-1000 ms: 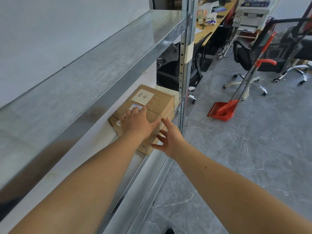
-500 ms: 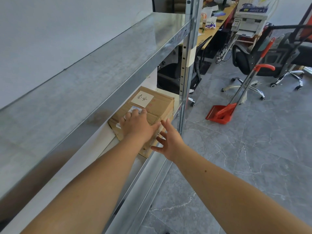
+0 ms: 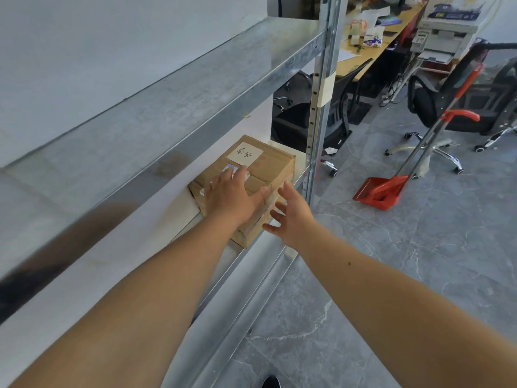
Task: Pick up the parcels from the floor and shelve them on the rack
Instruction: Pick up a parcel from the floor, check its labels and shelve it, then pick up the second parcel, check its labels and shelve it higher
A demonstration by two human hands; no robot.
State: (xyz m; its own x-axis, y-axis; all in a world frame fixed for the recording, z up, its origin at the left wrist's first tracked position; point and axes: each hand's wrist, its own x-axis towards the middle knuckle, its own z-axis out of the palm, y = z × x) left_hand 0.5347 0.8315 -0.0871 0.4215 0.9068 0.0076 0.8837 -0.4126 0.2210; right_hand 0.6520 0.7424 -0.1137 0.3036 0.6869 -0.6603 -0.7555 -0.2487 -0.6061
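A brown cardboard parcel [image 3: 268, 169] with a white handwritten label lies on a lower shelf of the metal rack [image 3: 195, 88], close to the rack's right upright. My left hand [image 3: 229, 194] rests flat on the parcel's top, fingers straight and spread. My right hand [image 3: 291, 217] is open beside the parcel's near right corner, fingers spread; whether it touches the cardboard I cannot tell. The parcel's far left side is hidden under the shelf above.
The rack's upright post [image 3: 319, 107] stands just right of the parcel. A red dustpan with a long handle [image 3: 380, 191] sits on the grey tiled floor [image 3: 419, 261]. Behind it are black office chairs [image 3: 447, 107], a desk and a printer [image 3: 444, 32].
Both hands have stayed on or at the parcel, which has barely shifted on the shelf. The right hand's fingers have spread a little wider.
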